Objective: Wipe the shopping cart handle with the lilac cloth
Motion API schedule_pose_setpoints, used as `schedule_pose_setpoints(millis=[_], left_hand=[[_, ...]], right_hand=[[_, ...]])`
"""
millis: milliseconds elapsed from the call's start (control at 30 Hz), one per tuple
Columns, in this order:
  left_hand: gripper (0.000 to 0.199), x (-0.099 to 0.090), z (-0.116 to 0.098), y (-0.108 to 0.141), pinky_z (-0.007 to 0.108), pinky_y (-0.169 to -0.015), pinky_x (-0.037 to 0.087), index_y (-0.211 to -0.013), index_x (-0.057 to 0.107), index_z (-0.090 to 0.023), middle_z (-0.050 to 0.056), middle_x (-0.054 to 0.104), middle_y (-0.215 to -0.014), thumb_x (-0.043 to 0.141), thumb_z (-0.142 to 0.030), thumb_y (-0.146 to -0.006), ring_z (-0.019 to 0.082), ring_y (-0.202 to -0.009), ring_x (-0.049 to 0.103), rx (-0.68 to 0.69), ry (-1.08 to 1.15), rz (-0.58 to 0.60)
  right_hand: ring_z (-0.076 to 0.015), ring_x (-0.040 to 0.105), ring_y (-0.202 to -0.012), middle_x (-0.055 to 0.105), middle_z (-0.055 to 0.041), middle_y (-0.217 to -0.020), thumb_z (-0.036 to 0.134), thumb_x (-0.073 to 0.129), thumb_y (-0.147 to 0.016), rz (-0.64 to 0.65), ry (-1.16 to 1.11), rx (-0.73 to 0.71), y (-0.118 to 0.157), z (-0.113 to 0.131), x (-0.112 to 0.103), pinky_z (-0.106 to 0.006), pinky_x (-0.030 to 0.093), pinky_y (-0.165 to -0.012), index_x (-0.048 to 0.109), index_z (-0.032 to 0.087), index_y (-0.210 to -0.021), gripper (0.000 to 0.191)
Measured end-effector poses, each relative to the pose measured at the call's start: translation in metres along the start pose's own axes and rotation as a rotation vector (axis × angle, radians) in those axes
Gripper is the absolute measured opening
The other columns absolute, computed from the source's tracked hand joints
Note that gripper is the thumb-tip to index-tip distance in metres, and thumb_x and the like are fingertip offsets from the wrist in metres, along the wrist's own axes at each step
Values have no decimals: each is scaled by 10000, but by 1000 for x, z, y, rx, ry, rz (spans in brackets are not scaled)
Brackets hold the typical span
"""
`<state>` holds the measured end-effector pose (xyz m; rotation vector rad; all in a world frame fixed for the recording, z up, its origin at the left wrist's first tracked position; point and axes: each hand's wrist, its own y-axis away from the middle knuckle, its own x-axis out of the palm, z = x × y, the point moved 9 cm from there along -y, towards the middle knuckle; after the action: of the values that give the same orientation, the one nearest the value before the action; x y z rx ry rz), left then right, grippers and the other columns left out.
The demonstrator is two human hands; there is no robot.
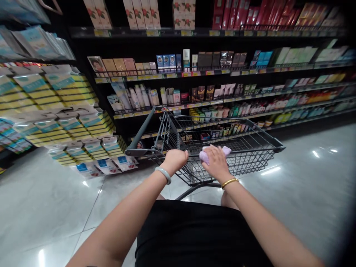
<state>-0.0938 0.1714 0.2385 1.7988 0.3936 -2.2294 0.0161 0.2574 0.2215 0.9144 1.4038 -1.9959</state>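
Gripping the cart (250, 146) rim, my left hand (174, 159) is clenched, my right hand (216, 162) presses a lilac cloth (226, 150) on it; glossy grey floor (306, 178), shelves (222, 70) at twelve o'clock, labels unreadable.

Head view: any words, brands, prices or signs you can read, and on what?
None can be read.
Shelf price tags: yellow, print too small.
Stacked packs: labels blurred.
Shelf boxes: print blurred.
Shopping cart: no lettering seen.
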Motion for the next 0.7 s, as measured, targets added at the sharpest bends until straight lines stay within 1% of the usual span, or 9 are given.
schedule_pose_setpoints(millis=[100,233,300,367,400,467,533,600,700], left_hand=[[574,-1,-2,-10,307,-697,479,-929,722,-102,171,711,-826,220,-375,-984,237,-823,676,2,16,132],[659,-7,6,-11,287,-715,474,-808,743,-109,177,724,-841,253,-528,-945,248,-842,675,-57,9,277],[670,-11,3,-6,299,-731,471,-779,745,-102,189,723,-849,249,-521,-944,258,-845,672,-42,5,256],[636,-18,-5,-2,318,-743,468,-788,743,-90,198,719,-849,247,-450,-959,262,-843,672,-5,-5,159],[603,-21,-9,0,329,-745,466,-801,741,-84,201,716,-847,258,-407,-963,264,-840,673,13,-19,109],[510,-22,-17,4,340,-737,463,-825,734,-81,195,714,-836,309,-328,-958,262,-823,676,45,-46,58],[407,-21,-22,6,341,-725,462,-847,729,-88,182,715,-836,372,-263,-936,259,-810,678,77,-60,55],[367,-22,-25,7,344,-716,463,-865,725,-99,174,716,-845,388,-230,-927,261,-811,679,97,-66,57],[432,-26,-26,8,356,-698,465,-858,725,-103,174,711,-822,330,-252,-951,268,-801,677,98,-85,27]], right_hand=[[-316,339,-1273,500,-117,-1289,290,561,-811,-40,72,109,13,-35,-11,-580,131,-1091,533,201,-1217,417],[-285,403,-1191,520,-118,-1250,248,566,-810,-24,23,90,21,-51,-14,-505,229,-1070,545,190,-1221,416],[-266,422,-1165,538,-113,-1219,200,537,-800,-52,-41,73,22,-53,-18,-462,281,-1050,560,176,-1193,395],[-258,441,-1147,556,-111,-1185,162,493,-794,-105,-126,78,19,-44,-21,-449,316,-1034,571,171,-1158,373],[-257,447,-1146,563,-111,-1173,151,477,-793,-123,-173,66,17,-33,-21,-452,328,-1031,575,172,-1147,368],[-257,440,-1176,557,-116,-1192,135,462,-794,-122,-263,-1,12,2,-15,-460,337,-1042,566,176,-1166,389],[-251,396,-1244,519,-119,-1267,136,482,-797,-83,-321,-105,12,39,-5,-458,318,-1083,534,171,-1231,439],[-242,351,-1294,454,-138,-1337,119,491,-800,-115,-341,-73,20,50,2,-438,315,-1106,495,143,-1286,486],[-237,368,-1289,450,-132,-1328,94,473,-832,-135,-300,-105,44,41,13,-419,342,-1097,557,161,-1237,419]])
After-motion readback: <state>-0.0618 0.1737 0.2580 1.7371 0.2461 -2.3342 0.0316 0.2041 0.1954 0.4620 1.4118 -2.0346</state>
